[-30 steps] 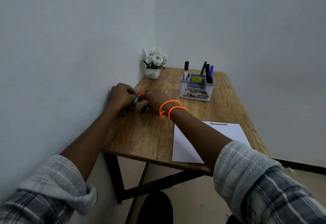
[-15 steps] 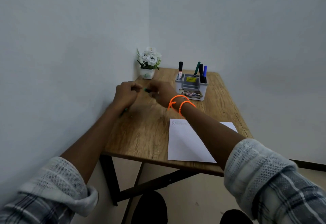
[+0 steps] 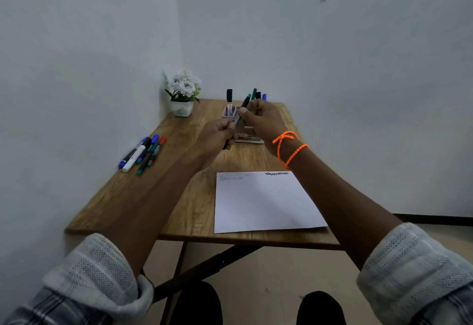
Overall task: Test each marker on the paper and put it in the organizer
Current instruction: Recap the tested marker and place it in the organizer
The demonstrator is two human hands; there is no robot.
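Head view: both hands, left (image 3: 217, 133) and right (image 3: 261, 117), grip marker (image 3: 240, 112) above table (image 3: 153, 196).

Grey plaid sleeves (image 3: 97, 286) pushed up, white mesh cuffs; orange cord bracelets (image 3: 289, 149) on right wrist.

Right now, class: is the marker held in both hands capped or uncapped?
Capped: the dark-green cap sits on the marker; right hand grips that end, left hand the barrel.
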